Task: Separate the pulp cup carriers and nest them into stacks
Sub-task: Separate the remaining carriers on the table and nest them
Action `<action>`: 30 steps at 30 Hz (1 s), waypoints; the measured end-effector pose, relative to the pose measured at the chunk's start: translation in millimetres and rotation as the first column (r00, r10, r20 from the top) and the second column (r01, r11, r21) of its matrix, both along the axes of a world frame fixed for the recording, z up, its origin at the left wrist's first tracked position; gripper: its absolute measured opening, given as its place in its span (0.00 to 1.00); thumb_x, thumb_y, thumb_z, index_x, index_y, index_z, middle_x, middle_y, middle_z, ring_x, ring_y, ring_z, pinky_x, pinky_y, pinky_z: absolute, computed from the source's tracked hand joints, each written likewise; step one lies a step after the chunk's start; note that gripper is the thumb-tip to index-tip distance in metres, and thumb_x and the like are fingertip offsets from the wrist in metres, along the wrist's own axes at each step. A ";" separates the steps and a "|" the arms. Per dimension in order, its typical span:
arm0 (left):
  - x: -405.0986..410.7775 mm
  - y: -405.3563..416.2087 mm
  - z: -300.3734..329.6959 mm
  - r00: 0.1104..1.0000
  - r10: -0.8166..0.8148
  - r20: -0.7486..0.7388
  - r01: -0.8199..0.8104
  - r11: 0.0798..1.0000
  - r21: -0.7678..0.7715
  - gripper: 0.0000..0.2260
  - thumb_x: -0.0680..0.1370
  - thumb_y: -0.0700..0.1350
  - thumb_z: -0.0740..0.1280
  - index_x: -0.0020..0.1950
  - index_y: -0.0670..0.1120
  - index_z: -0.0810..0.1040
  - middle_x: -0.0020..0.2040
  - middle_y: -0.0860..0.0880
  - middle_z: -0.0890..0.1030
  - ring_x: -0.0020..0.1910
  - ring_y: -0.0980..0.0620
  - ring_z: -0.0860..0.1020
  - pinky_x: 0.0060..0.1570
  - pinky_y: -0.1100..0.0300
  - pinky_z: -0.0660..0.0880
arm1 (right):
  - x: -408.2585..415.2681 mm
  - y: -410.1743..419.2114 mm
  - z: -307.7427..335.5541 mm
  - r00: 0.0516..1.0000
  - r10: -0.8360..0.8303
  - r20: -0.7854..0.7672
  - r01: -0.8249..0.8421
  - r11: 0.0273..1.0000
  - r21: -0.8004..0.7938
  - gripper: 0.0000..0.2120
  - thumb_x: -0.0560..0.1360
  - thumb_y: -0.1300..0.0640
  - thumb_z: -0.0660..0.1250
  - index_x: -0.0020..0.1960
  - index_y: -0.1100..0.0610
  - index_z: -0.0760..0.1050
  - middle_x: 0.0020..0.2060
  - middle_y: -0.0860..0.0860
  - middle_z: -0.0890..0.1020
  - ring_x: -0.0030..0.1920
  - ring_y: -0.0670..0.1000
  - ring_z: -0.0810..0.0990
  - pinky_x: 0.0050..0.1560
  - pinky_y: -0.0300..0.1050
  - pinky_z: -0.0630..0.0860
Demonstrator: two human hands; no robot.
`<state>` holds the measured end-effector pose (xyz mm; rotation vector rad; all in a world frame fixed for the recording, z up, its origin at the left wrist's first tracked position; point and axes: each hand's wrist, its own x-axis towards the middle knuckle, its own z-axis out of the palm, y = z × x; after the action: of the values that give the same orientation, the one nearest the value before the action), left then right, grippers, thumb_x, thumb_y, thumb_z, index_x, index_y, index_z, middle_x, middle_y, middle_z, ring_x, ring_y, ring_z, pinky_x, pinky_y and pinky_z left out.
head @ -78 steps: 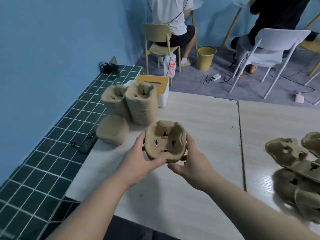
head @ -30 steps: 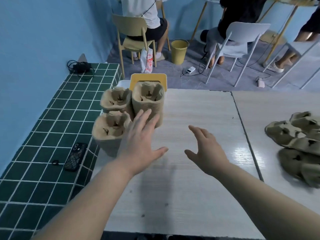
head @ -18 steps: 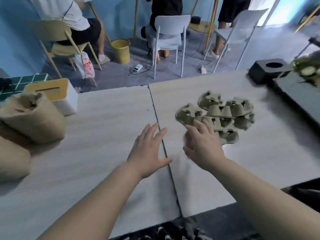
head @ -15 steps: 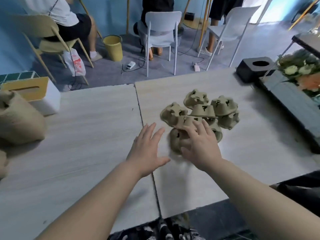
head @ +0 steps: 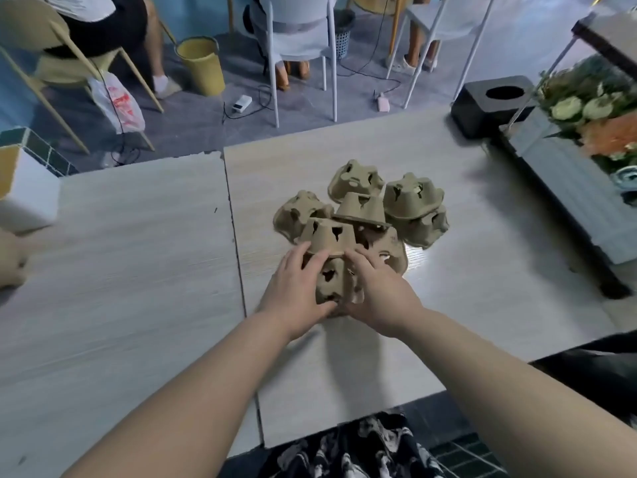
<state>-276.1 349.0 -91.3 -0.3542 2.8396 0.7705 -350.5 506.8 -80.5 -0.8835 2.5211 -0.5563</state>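
Pale wood-grain tabletop (head: pixel 344 357), heaped brown moulded-pulp cup carriers (head: pixel 412 198); left hand (head: pixel 293 294) and right hand (head: pixel 381 294) gripping nearest carrier (head: pixel 331 281). Separation step; next, lifting free.

No text or number can be read anywhere. The plastic bag (head: pixel 115 101) carries red print. It is too blurred to read.

A shared workroom, not a home: two pale counters (head: pixel 144 257) pushed edge to edge, plastic chairs (head: pixel 300 46) with seated people, a yellow bin (head: pixel 201 69), cables and chargers (head: pixel 241 103) on grey floor, blue walls, fake flowers (head: pixel 593 112).
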 end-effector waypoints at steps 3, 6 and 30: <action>4.9 -9.4 -3.3 0.999 0.048 -0.016 -0.047 0.998 0.030 0.38 0.71 0.54 0.75 0.77 0.57 0.59 0.75 0.48 0.58 0.74 0.47 0.62 0.71 0.55 0.64 | -0.3 -4.2 0.4 0.999 0.039 0.006 -0.038 0.999 -0.005 0.42 0.71 0.48 0.72 0.77 0.50 0.53 0.77 0.48 0.54 0.70 0.53 0.67 0.63 0.45 0.69; 12.7 -20.5 -6.4 0.998 0.055 -0.042 -0.053 0.997 0.053 0.37 0.71 0.55 0.74 0.76 0.58 0.60 0.73 0.50 0.60 0.71 0.49 0.65 0.69 0.57 0.65 | 1.7 -9.3 0.0 0.998 0.056 0.013 -0.056 0.998 0.009 0.42 0.71 0.49 0.72 0.77 0.47 0.51 0.77 0.47 0.50 0.68 0.52 0.69 0.59 0.45 0.71; 7.8 -35.4 5.2 0.882 0.418 -0.219 -0.386 0.906 0.173 0.06 0.78 0.43 0.68 0.43 0.48 0.72 0.41 0.53 0.74 0.40 0.54 0.73 0.38 0.68 0.66 | -12.5 -7.8 -12.9 0.987 -0.006 -0.160 -0.016 0.991 -0.133 0.28 0.74 0.56 0.67 0.72 0.46 0.64 0.50 0.48 0.79 0.48 0.51 0.68 0.46 0.43 0.64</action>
<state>-268.3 313.6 -86.1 -0.9122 2.9640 1.1385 -362.9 499.0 -93.4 -1.0200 2.6496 -0.6843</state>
